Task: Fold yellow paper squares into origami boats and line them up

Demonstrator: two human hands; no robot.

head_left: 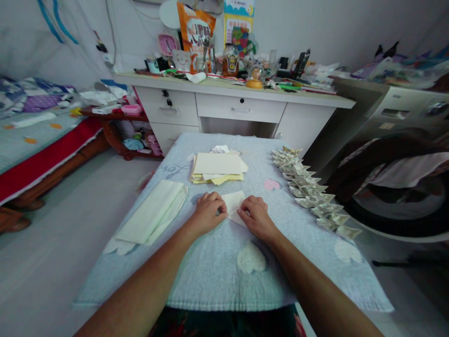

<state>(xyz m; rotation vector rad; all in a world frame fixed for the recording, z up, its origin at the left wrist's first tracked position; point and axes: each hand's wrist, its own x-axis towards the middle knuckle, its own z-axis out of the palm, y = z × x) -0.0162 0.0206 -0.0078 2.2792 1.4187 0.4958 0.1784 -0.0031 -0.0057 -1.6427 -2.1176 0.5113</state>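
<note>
A small sheet of pale paper (234, 204) lies on the cloth-covered table, between my two hands. My left hand (210, 210) is closed at its left edge, thumb and fingertips pressed together on the paper. At the right edge my right hand (257, 215) pinches the same sheet, fingers curled. Just beyond the hands sits a stack of cream and yellow paper (218, 164). To the left rests a larger folded bundle of pale paper (152, 210). Rows of folded paper boats (308, 187) run along the table's right side.
A light blue cloth (217, 276) with heart patterns covers the table. Behind it stands a white desk (242, 105) crowded with jars, bags and small items. A washing machine (400, 121) is at the right, a bed (45, 135) at the left. Crumpled white paper (220, 149) lies behind the stack.
</note>
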